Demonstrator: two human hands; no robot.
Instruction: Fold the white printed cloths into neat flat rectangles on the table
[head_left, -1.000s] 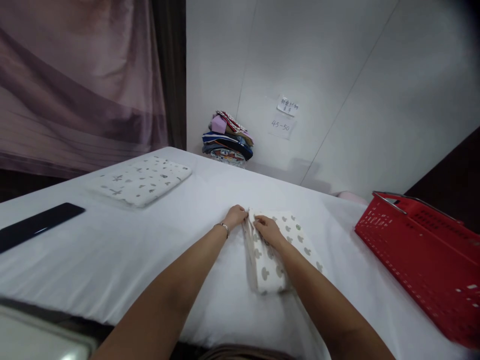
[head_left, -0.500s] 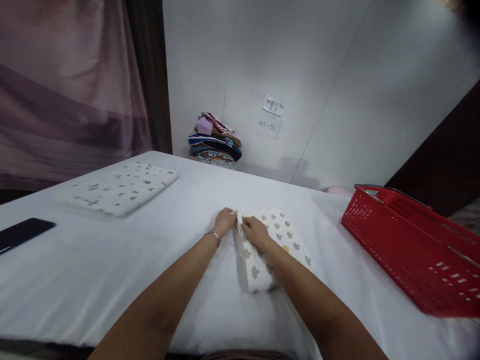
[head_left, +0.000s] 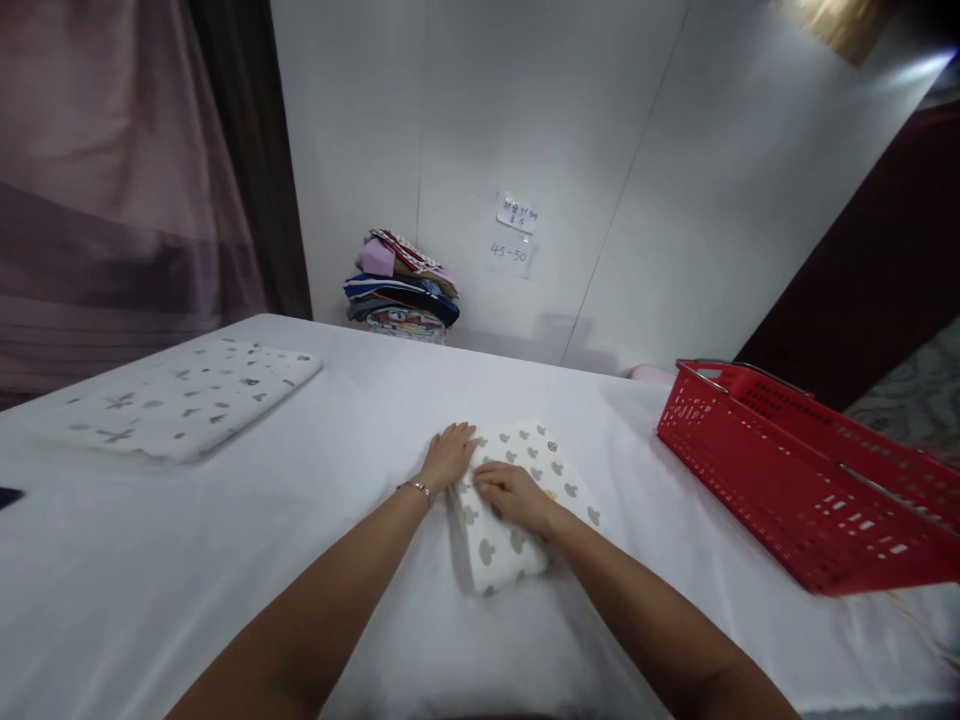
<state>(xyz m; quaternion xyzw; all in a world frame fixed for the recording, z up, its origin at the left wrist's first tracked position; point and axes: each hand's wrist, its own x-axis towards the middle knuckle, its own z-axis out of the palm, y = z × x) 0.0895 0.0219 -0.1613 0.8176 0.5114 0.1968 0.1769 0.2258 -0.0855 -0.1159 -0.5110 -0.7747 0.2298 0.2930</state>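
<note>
A folded white cloth (head_left: 496, 550) with grey mushroom-like shapes and a few yellow and green ones lies on the white-covered table. My left hand (head_left: 448, 456), with a bracelet at the wrist, rests along its far left edge, fingers stretched out and pressed down. On top of the cloth, beside it, is my right hand (head_left: 516, 497); its fingers are bent and drawn together against the fabric. The right forearm hides part of the cloth. A second folded white cloth (head_left: 202, 395), printed with small grey and dark shapes, lies flat at the left.
A red plastic basket (head_left: 780, 490) with metal handles stands on the right side of the table (head_left: 360, 590). Behind the table's far edge rises a stack of folded fabrics (head_left: 405, 285) against the wall. A dark flat object (head_left: 9, 497) shows at the left edge.
My left hand has gone from pinching the cloth's edge to lying flat on it. The lifted edge is now down, and my right hand has shifted slightly toward me. The view has turned a little right.
</note>
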